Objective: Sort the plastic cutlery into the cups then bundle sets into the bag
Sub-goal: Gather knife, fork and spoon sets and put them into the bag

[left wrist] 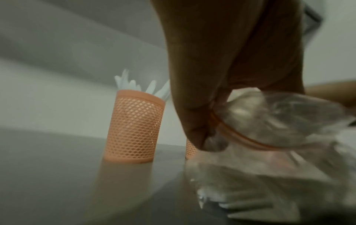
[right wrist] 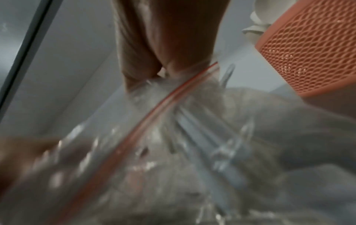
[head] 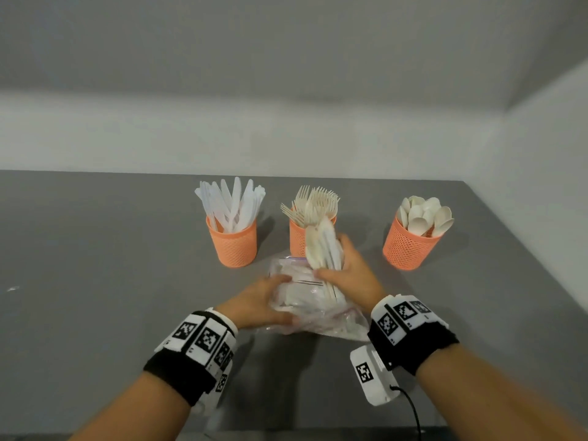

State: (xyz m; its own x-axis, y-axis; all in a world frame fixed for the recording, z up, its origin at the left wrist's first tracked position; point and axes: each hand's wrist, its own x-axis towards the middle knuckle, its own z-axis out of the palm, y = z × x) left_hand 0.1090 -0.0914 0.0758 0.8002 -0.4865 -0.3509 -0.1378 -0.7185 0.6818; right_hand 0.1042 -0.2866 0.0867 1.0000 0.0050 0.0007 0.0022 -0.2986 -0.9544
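Grey walls meet in a corner behind a grey bench, and the landmark on it is the clear zip bag, lying near the front edge at the middle. It already looks part full of pale cutlery. The right hand is wrapped round a bundle of cutlery, heads up, handles going down into the bag's mouth. The left hand pinches the plastic at the bag's left side beside the red zip strip, holding the mouth open; the wrist views are blurred, so finger detail is hard to read.

Directly behind the bag, almost touching the bundle, stands the fork cup. Behind and to the left of the bag is the knife cup; behind and to the right, well apart, the spoon cup.

The likely trouble, as I judge it: handles may snag on the zip strip or on pieces already inside, so the bundle splays and spills. Tines could pierce the thin film if pushed hard. The bundle's heads sit so near the fork cup that a forward tilt could knock it over.

Open bench lies left of the bag and in front of the spoon cup. The front edge is near the wrists, and the bench's right edge runs past the spoon cup.
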